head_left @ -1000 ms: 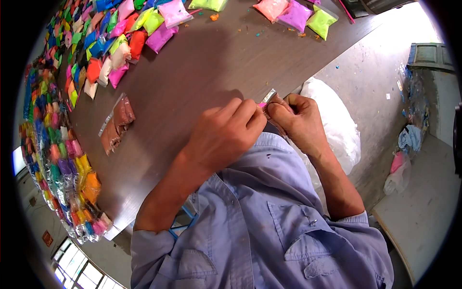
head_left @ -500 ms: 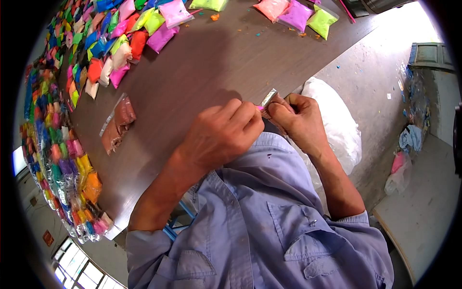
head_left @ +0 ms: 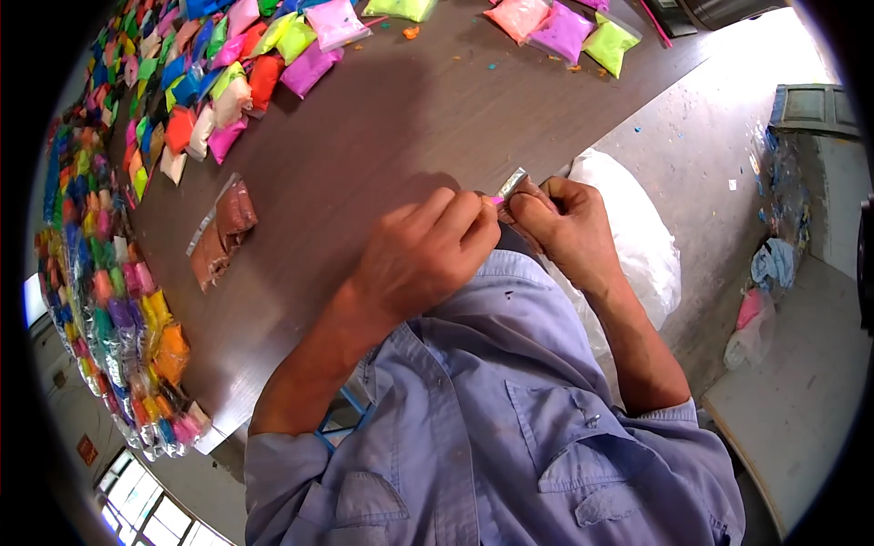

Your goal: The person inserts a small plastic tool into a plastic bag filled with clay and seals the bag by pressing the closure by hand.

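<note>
Status: brown packet [head_left: 526,188] clamped in right hand [head_left: 566,221]

Location: the brown packet is raised in front of the shirt [head_left: 455,409], beside the near edge of the worktop [head_left: 355,164].

Orientation: its clear film edge points away from the shirt and slants from lower left to upper right in the view. The right hand covers much of the body, so the full long axis cannot be determined.

Grip, right hand: clamped on the brown packet, thumb pressed over the brown part.

Grip, left hand [head_left: 421,244]: fingers curled together on a pink piece [head_left: 497,200], which projects toward the film edge. The thumb is hidden.

Surroundings: a second brown packet [head_left: 225,234] lies on the worktop to the left, long axis running from upper right to lower left, film strip facing left. A white plastic bag [head_left: 642,241] lies behind the right forearm.

Change from half a second earlier: the left forearm sits slightly further inward. The right hand and brown packet keep essentially the same position and tilt; the second brown packet is unmoved.
</note>
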Available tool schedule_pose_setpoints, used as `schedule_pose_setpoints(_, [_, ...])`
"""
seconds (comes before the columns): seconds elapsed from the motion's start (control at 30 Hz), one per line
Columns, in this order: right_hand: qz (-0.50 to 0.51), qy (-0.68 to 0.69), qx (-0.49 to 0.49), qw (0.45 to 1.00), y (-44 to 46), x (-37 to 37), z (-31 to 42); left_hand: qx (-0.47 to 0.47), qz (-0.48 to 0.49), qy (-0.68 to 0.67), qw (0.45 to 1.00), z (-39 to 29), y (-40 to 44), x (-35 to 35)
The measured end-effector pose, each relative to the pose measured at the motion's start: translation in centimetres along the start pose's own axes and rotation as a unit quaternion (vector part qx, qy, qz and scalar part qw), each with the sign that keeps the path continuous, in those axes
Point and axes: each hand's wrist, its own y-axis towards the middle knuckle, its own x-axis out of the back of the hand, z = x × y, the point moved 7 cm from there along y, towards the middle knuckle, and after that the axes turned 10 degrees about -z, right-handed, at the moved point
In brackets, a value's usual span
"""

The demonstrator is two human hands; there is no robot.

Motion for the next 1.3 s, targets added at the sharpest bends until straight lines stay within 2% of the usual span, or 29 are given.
schedule_pose_setpoints(0.5, [0.009,0.004,-0.002,1.0,0.1,0.0,-0.3,0.033,0.019,-0.017,0.999,-0.1,0.1,-0.3])
schedule_pose_setpoints(0.57, [0.008,0.04,0.001,0.999,0.1,-0.1,-0.5,0.034,0.014,-0.03,0.999,0.0,0.5,-0.3])
schedule_pose_setpoints(0.9, [0.002,0.015,-0.007,1.0,0.0,-0.1,-0.7,0.036,0.02,-0.031,0.999,0.2,0.7,-0.4])
schedule_pose_setpoints(1.1, [0.003,0.014,-0.022,1.0,0.1,0.1,-0.3,0.047,-0.005,-0.056,0.997,0.9,2.5,-1.8])
schedule_pose_setpoints(1.3, [-0.003,0.011,-0.013,1.0,-0.4,0.0,0.4,0.105,-0.02,-0.1,0.989,2.5,2.3,-1.4])
